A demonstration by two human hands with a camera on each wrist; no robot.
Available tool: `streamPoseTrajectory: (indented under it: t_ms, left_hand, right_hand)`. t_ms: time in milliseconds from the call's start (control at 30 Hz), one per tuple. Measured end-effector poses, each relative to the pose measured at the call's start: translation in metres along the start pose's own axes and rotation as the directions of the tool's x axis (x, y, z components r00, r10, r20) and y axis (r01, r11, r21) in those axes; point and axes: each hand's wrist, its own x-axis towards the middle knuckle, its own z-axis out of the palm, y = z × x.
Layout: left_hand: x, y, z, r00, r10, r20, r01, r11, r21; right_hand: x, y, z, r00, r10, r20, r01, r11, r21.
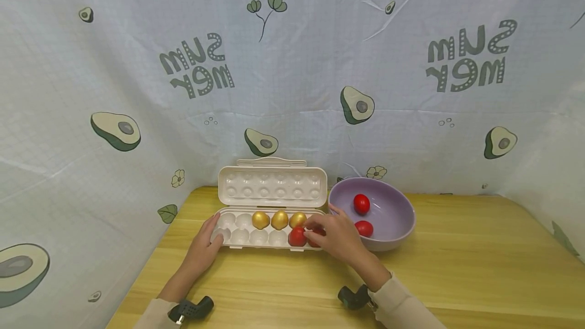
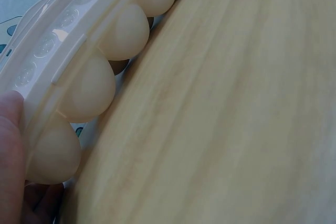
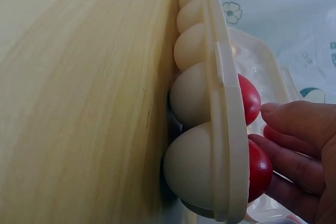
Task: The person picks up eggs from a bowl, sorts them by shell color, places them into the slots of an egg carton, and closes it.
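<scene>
A cream plastic egg carton [image 1: 259, 245] lies with its lid [image 1: 272, 187] raised behind it. My left hand [image 1: 204, 245] grips its left end, thumb at the front rim; in the left wrist view, fingers curl below the edge. My right hand [image 1: 338, 235] is at the opposite end, thumb and fingers around a red egg [image 3: 259, 171] in the front corner well. Beside that sits another red egg [image 1: 297, 236], near the thumb tip. More red shows behind the fingers in the right wrist view. Gold eggs [image 1: 260, 220] fill three wells of the back row.
A purple bowl [image 1: 393, 217] stands right of the carton, close to my right hand. Inside are two red eggs [image 1: 361, 204]. The wooden table [image 1: 480, 248] backs onto a white curtain [image 1: 301, 65] printed with avocados.
</scene>
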Motion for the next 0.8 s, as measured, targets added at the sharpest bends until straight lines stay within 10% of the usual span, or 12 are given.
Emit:
streamPoseTrajectory:
  t_ms: [800]
  left_hand:
    - [-0.0007,0.0007,-0.0005,1.0,0.0,-0.001,0.0,1.0,-0.004]
  right_hand:
    - [0.0009,0.0011,-0.0037,1.0,0.021,-0.004,-0.021,0.998,0.067]
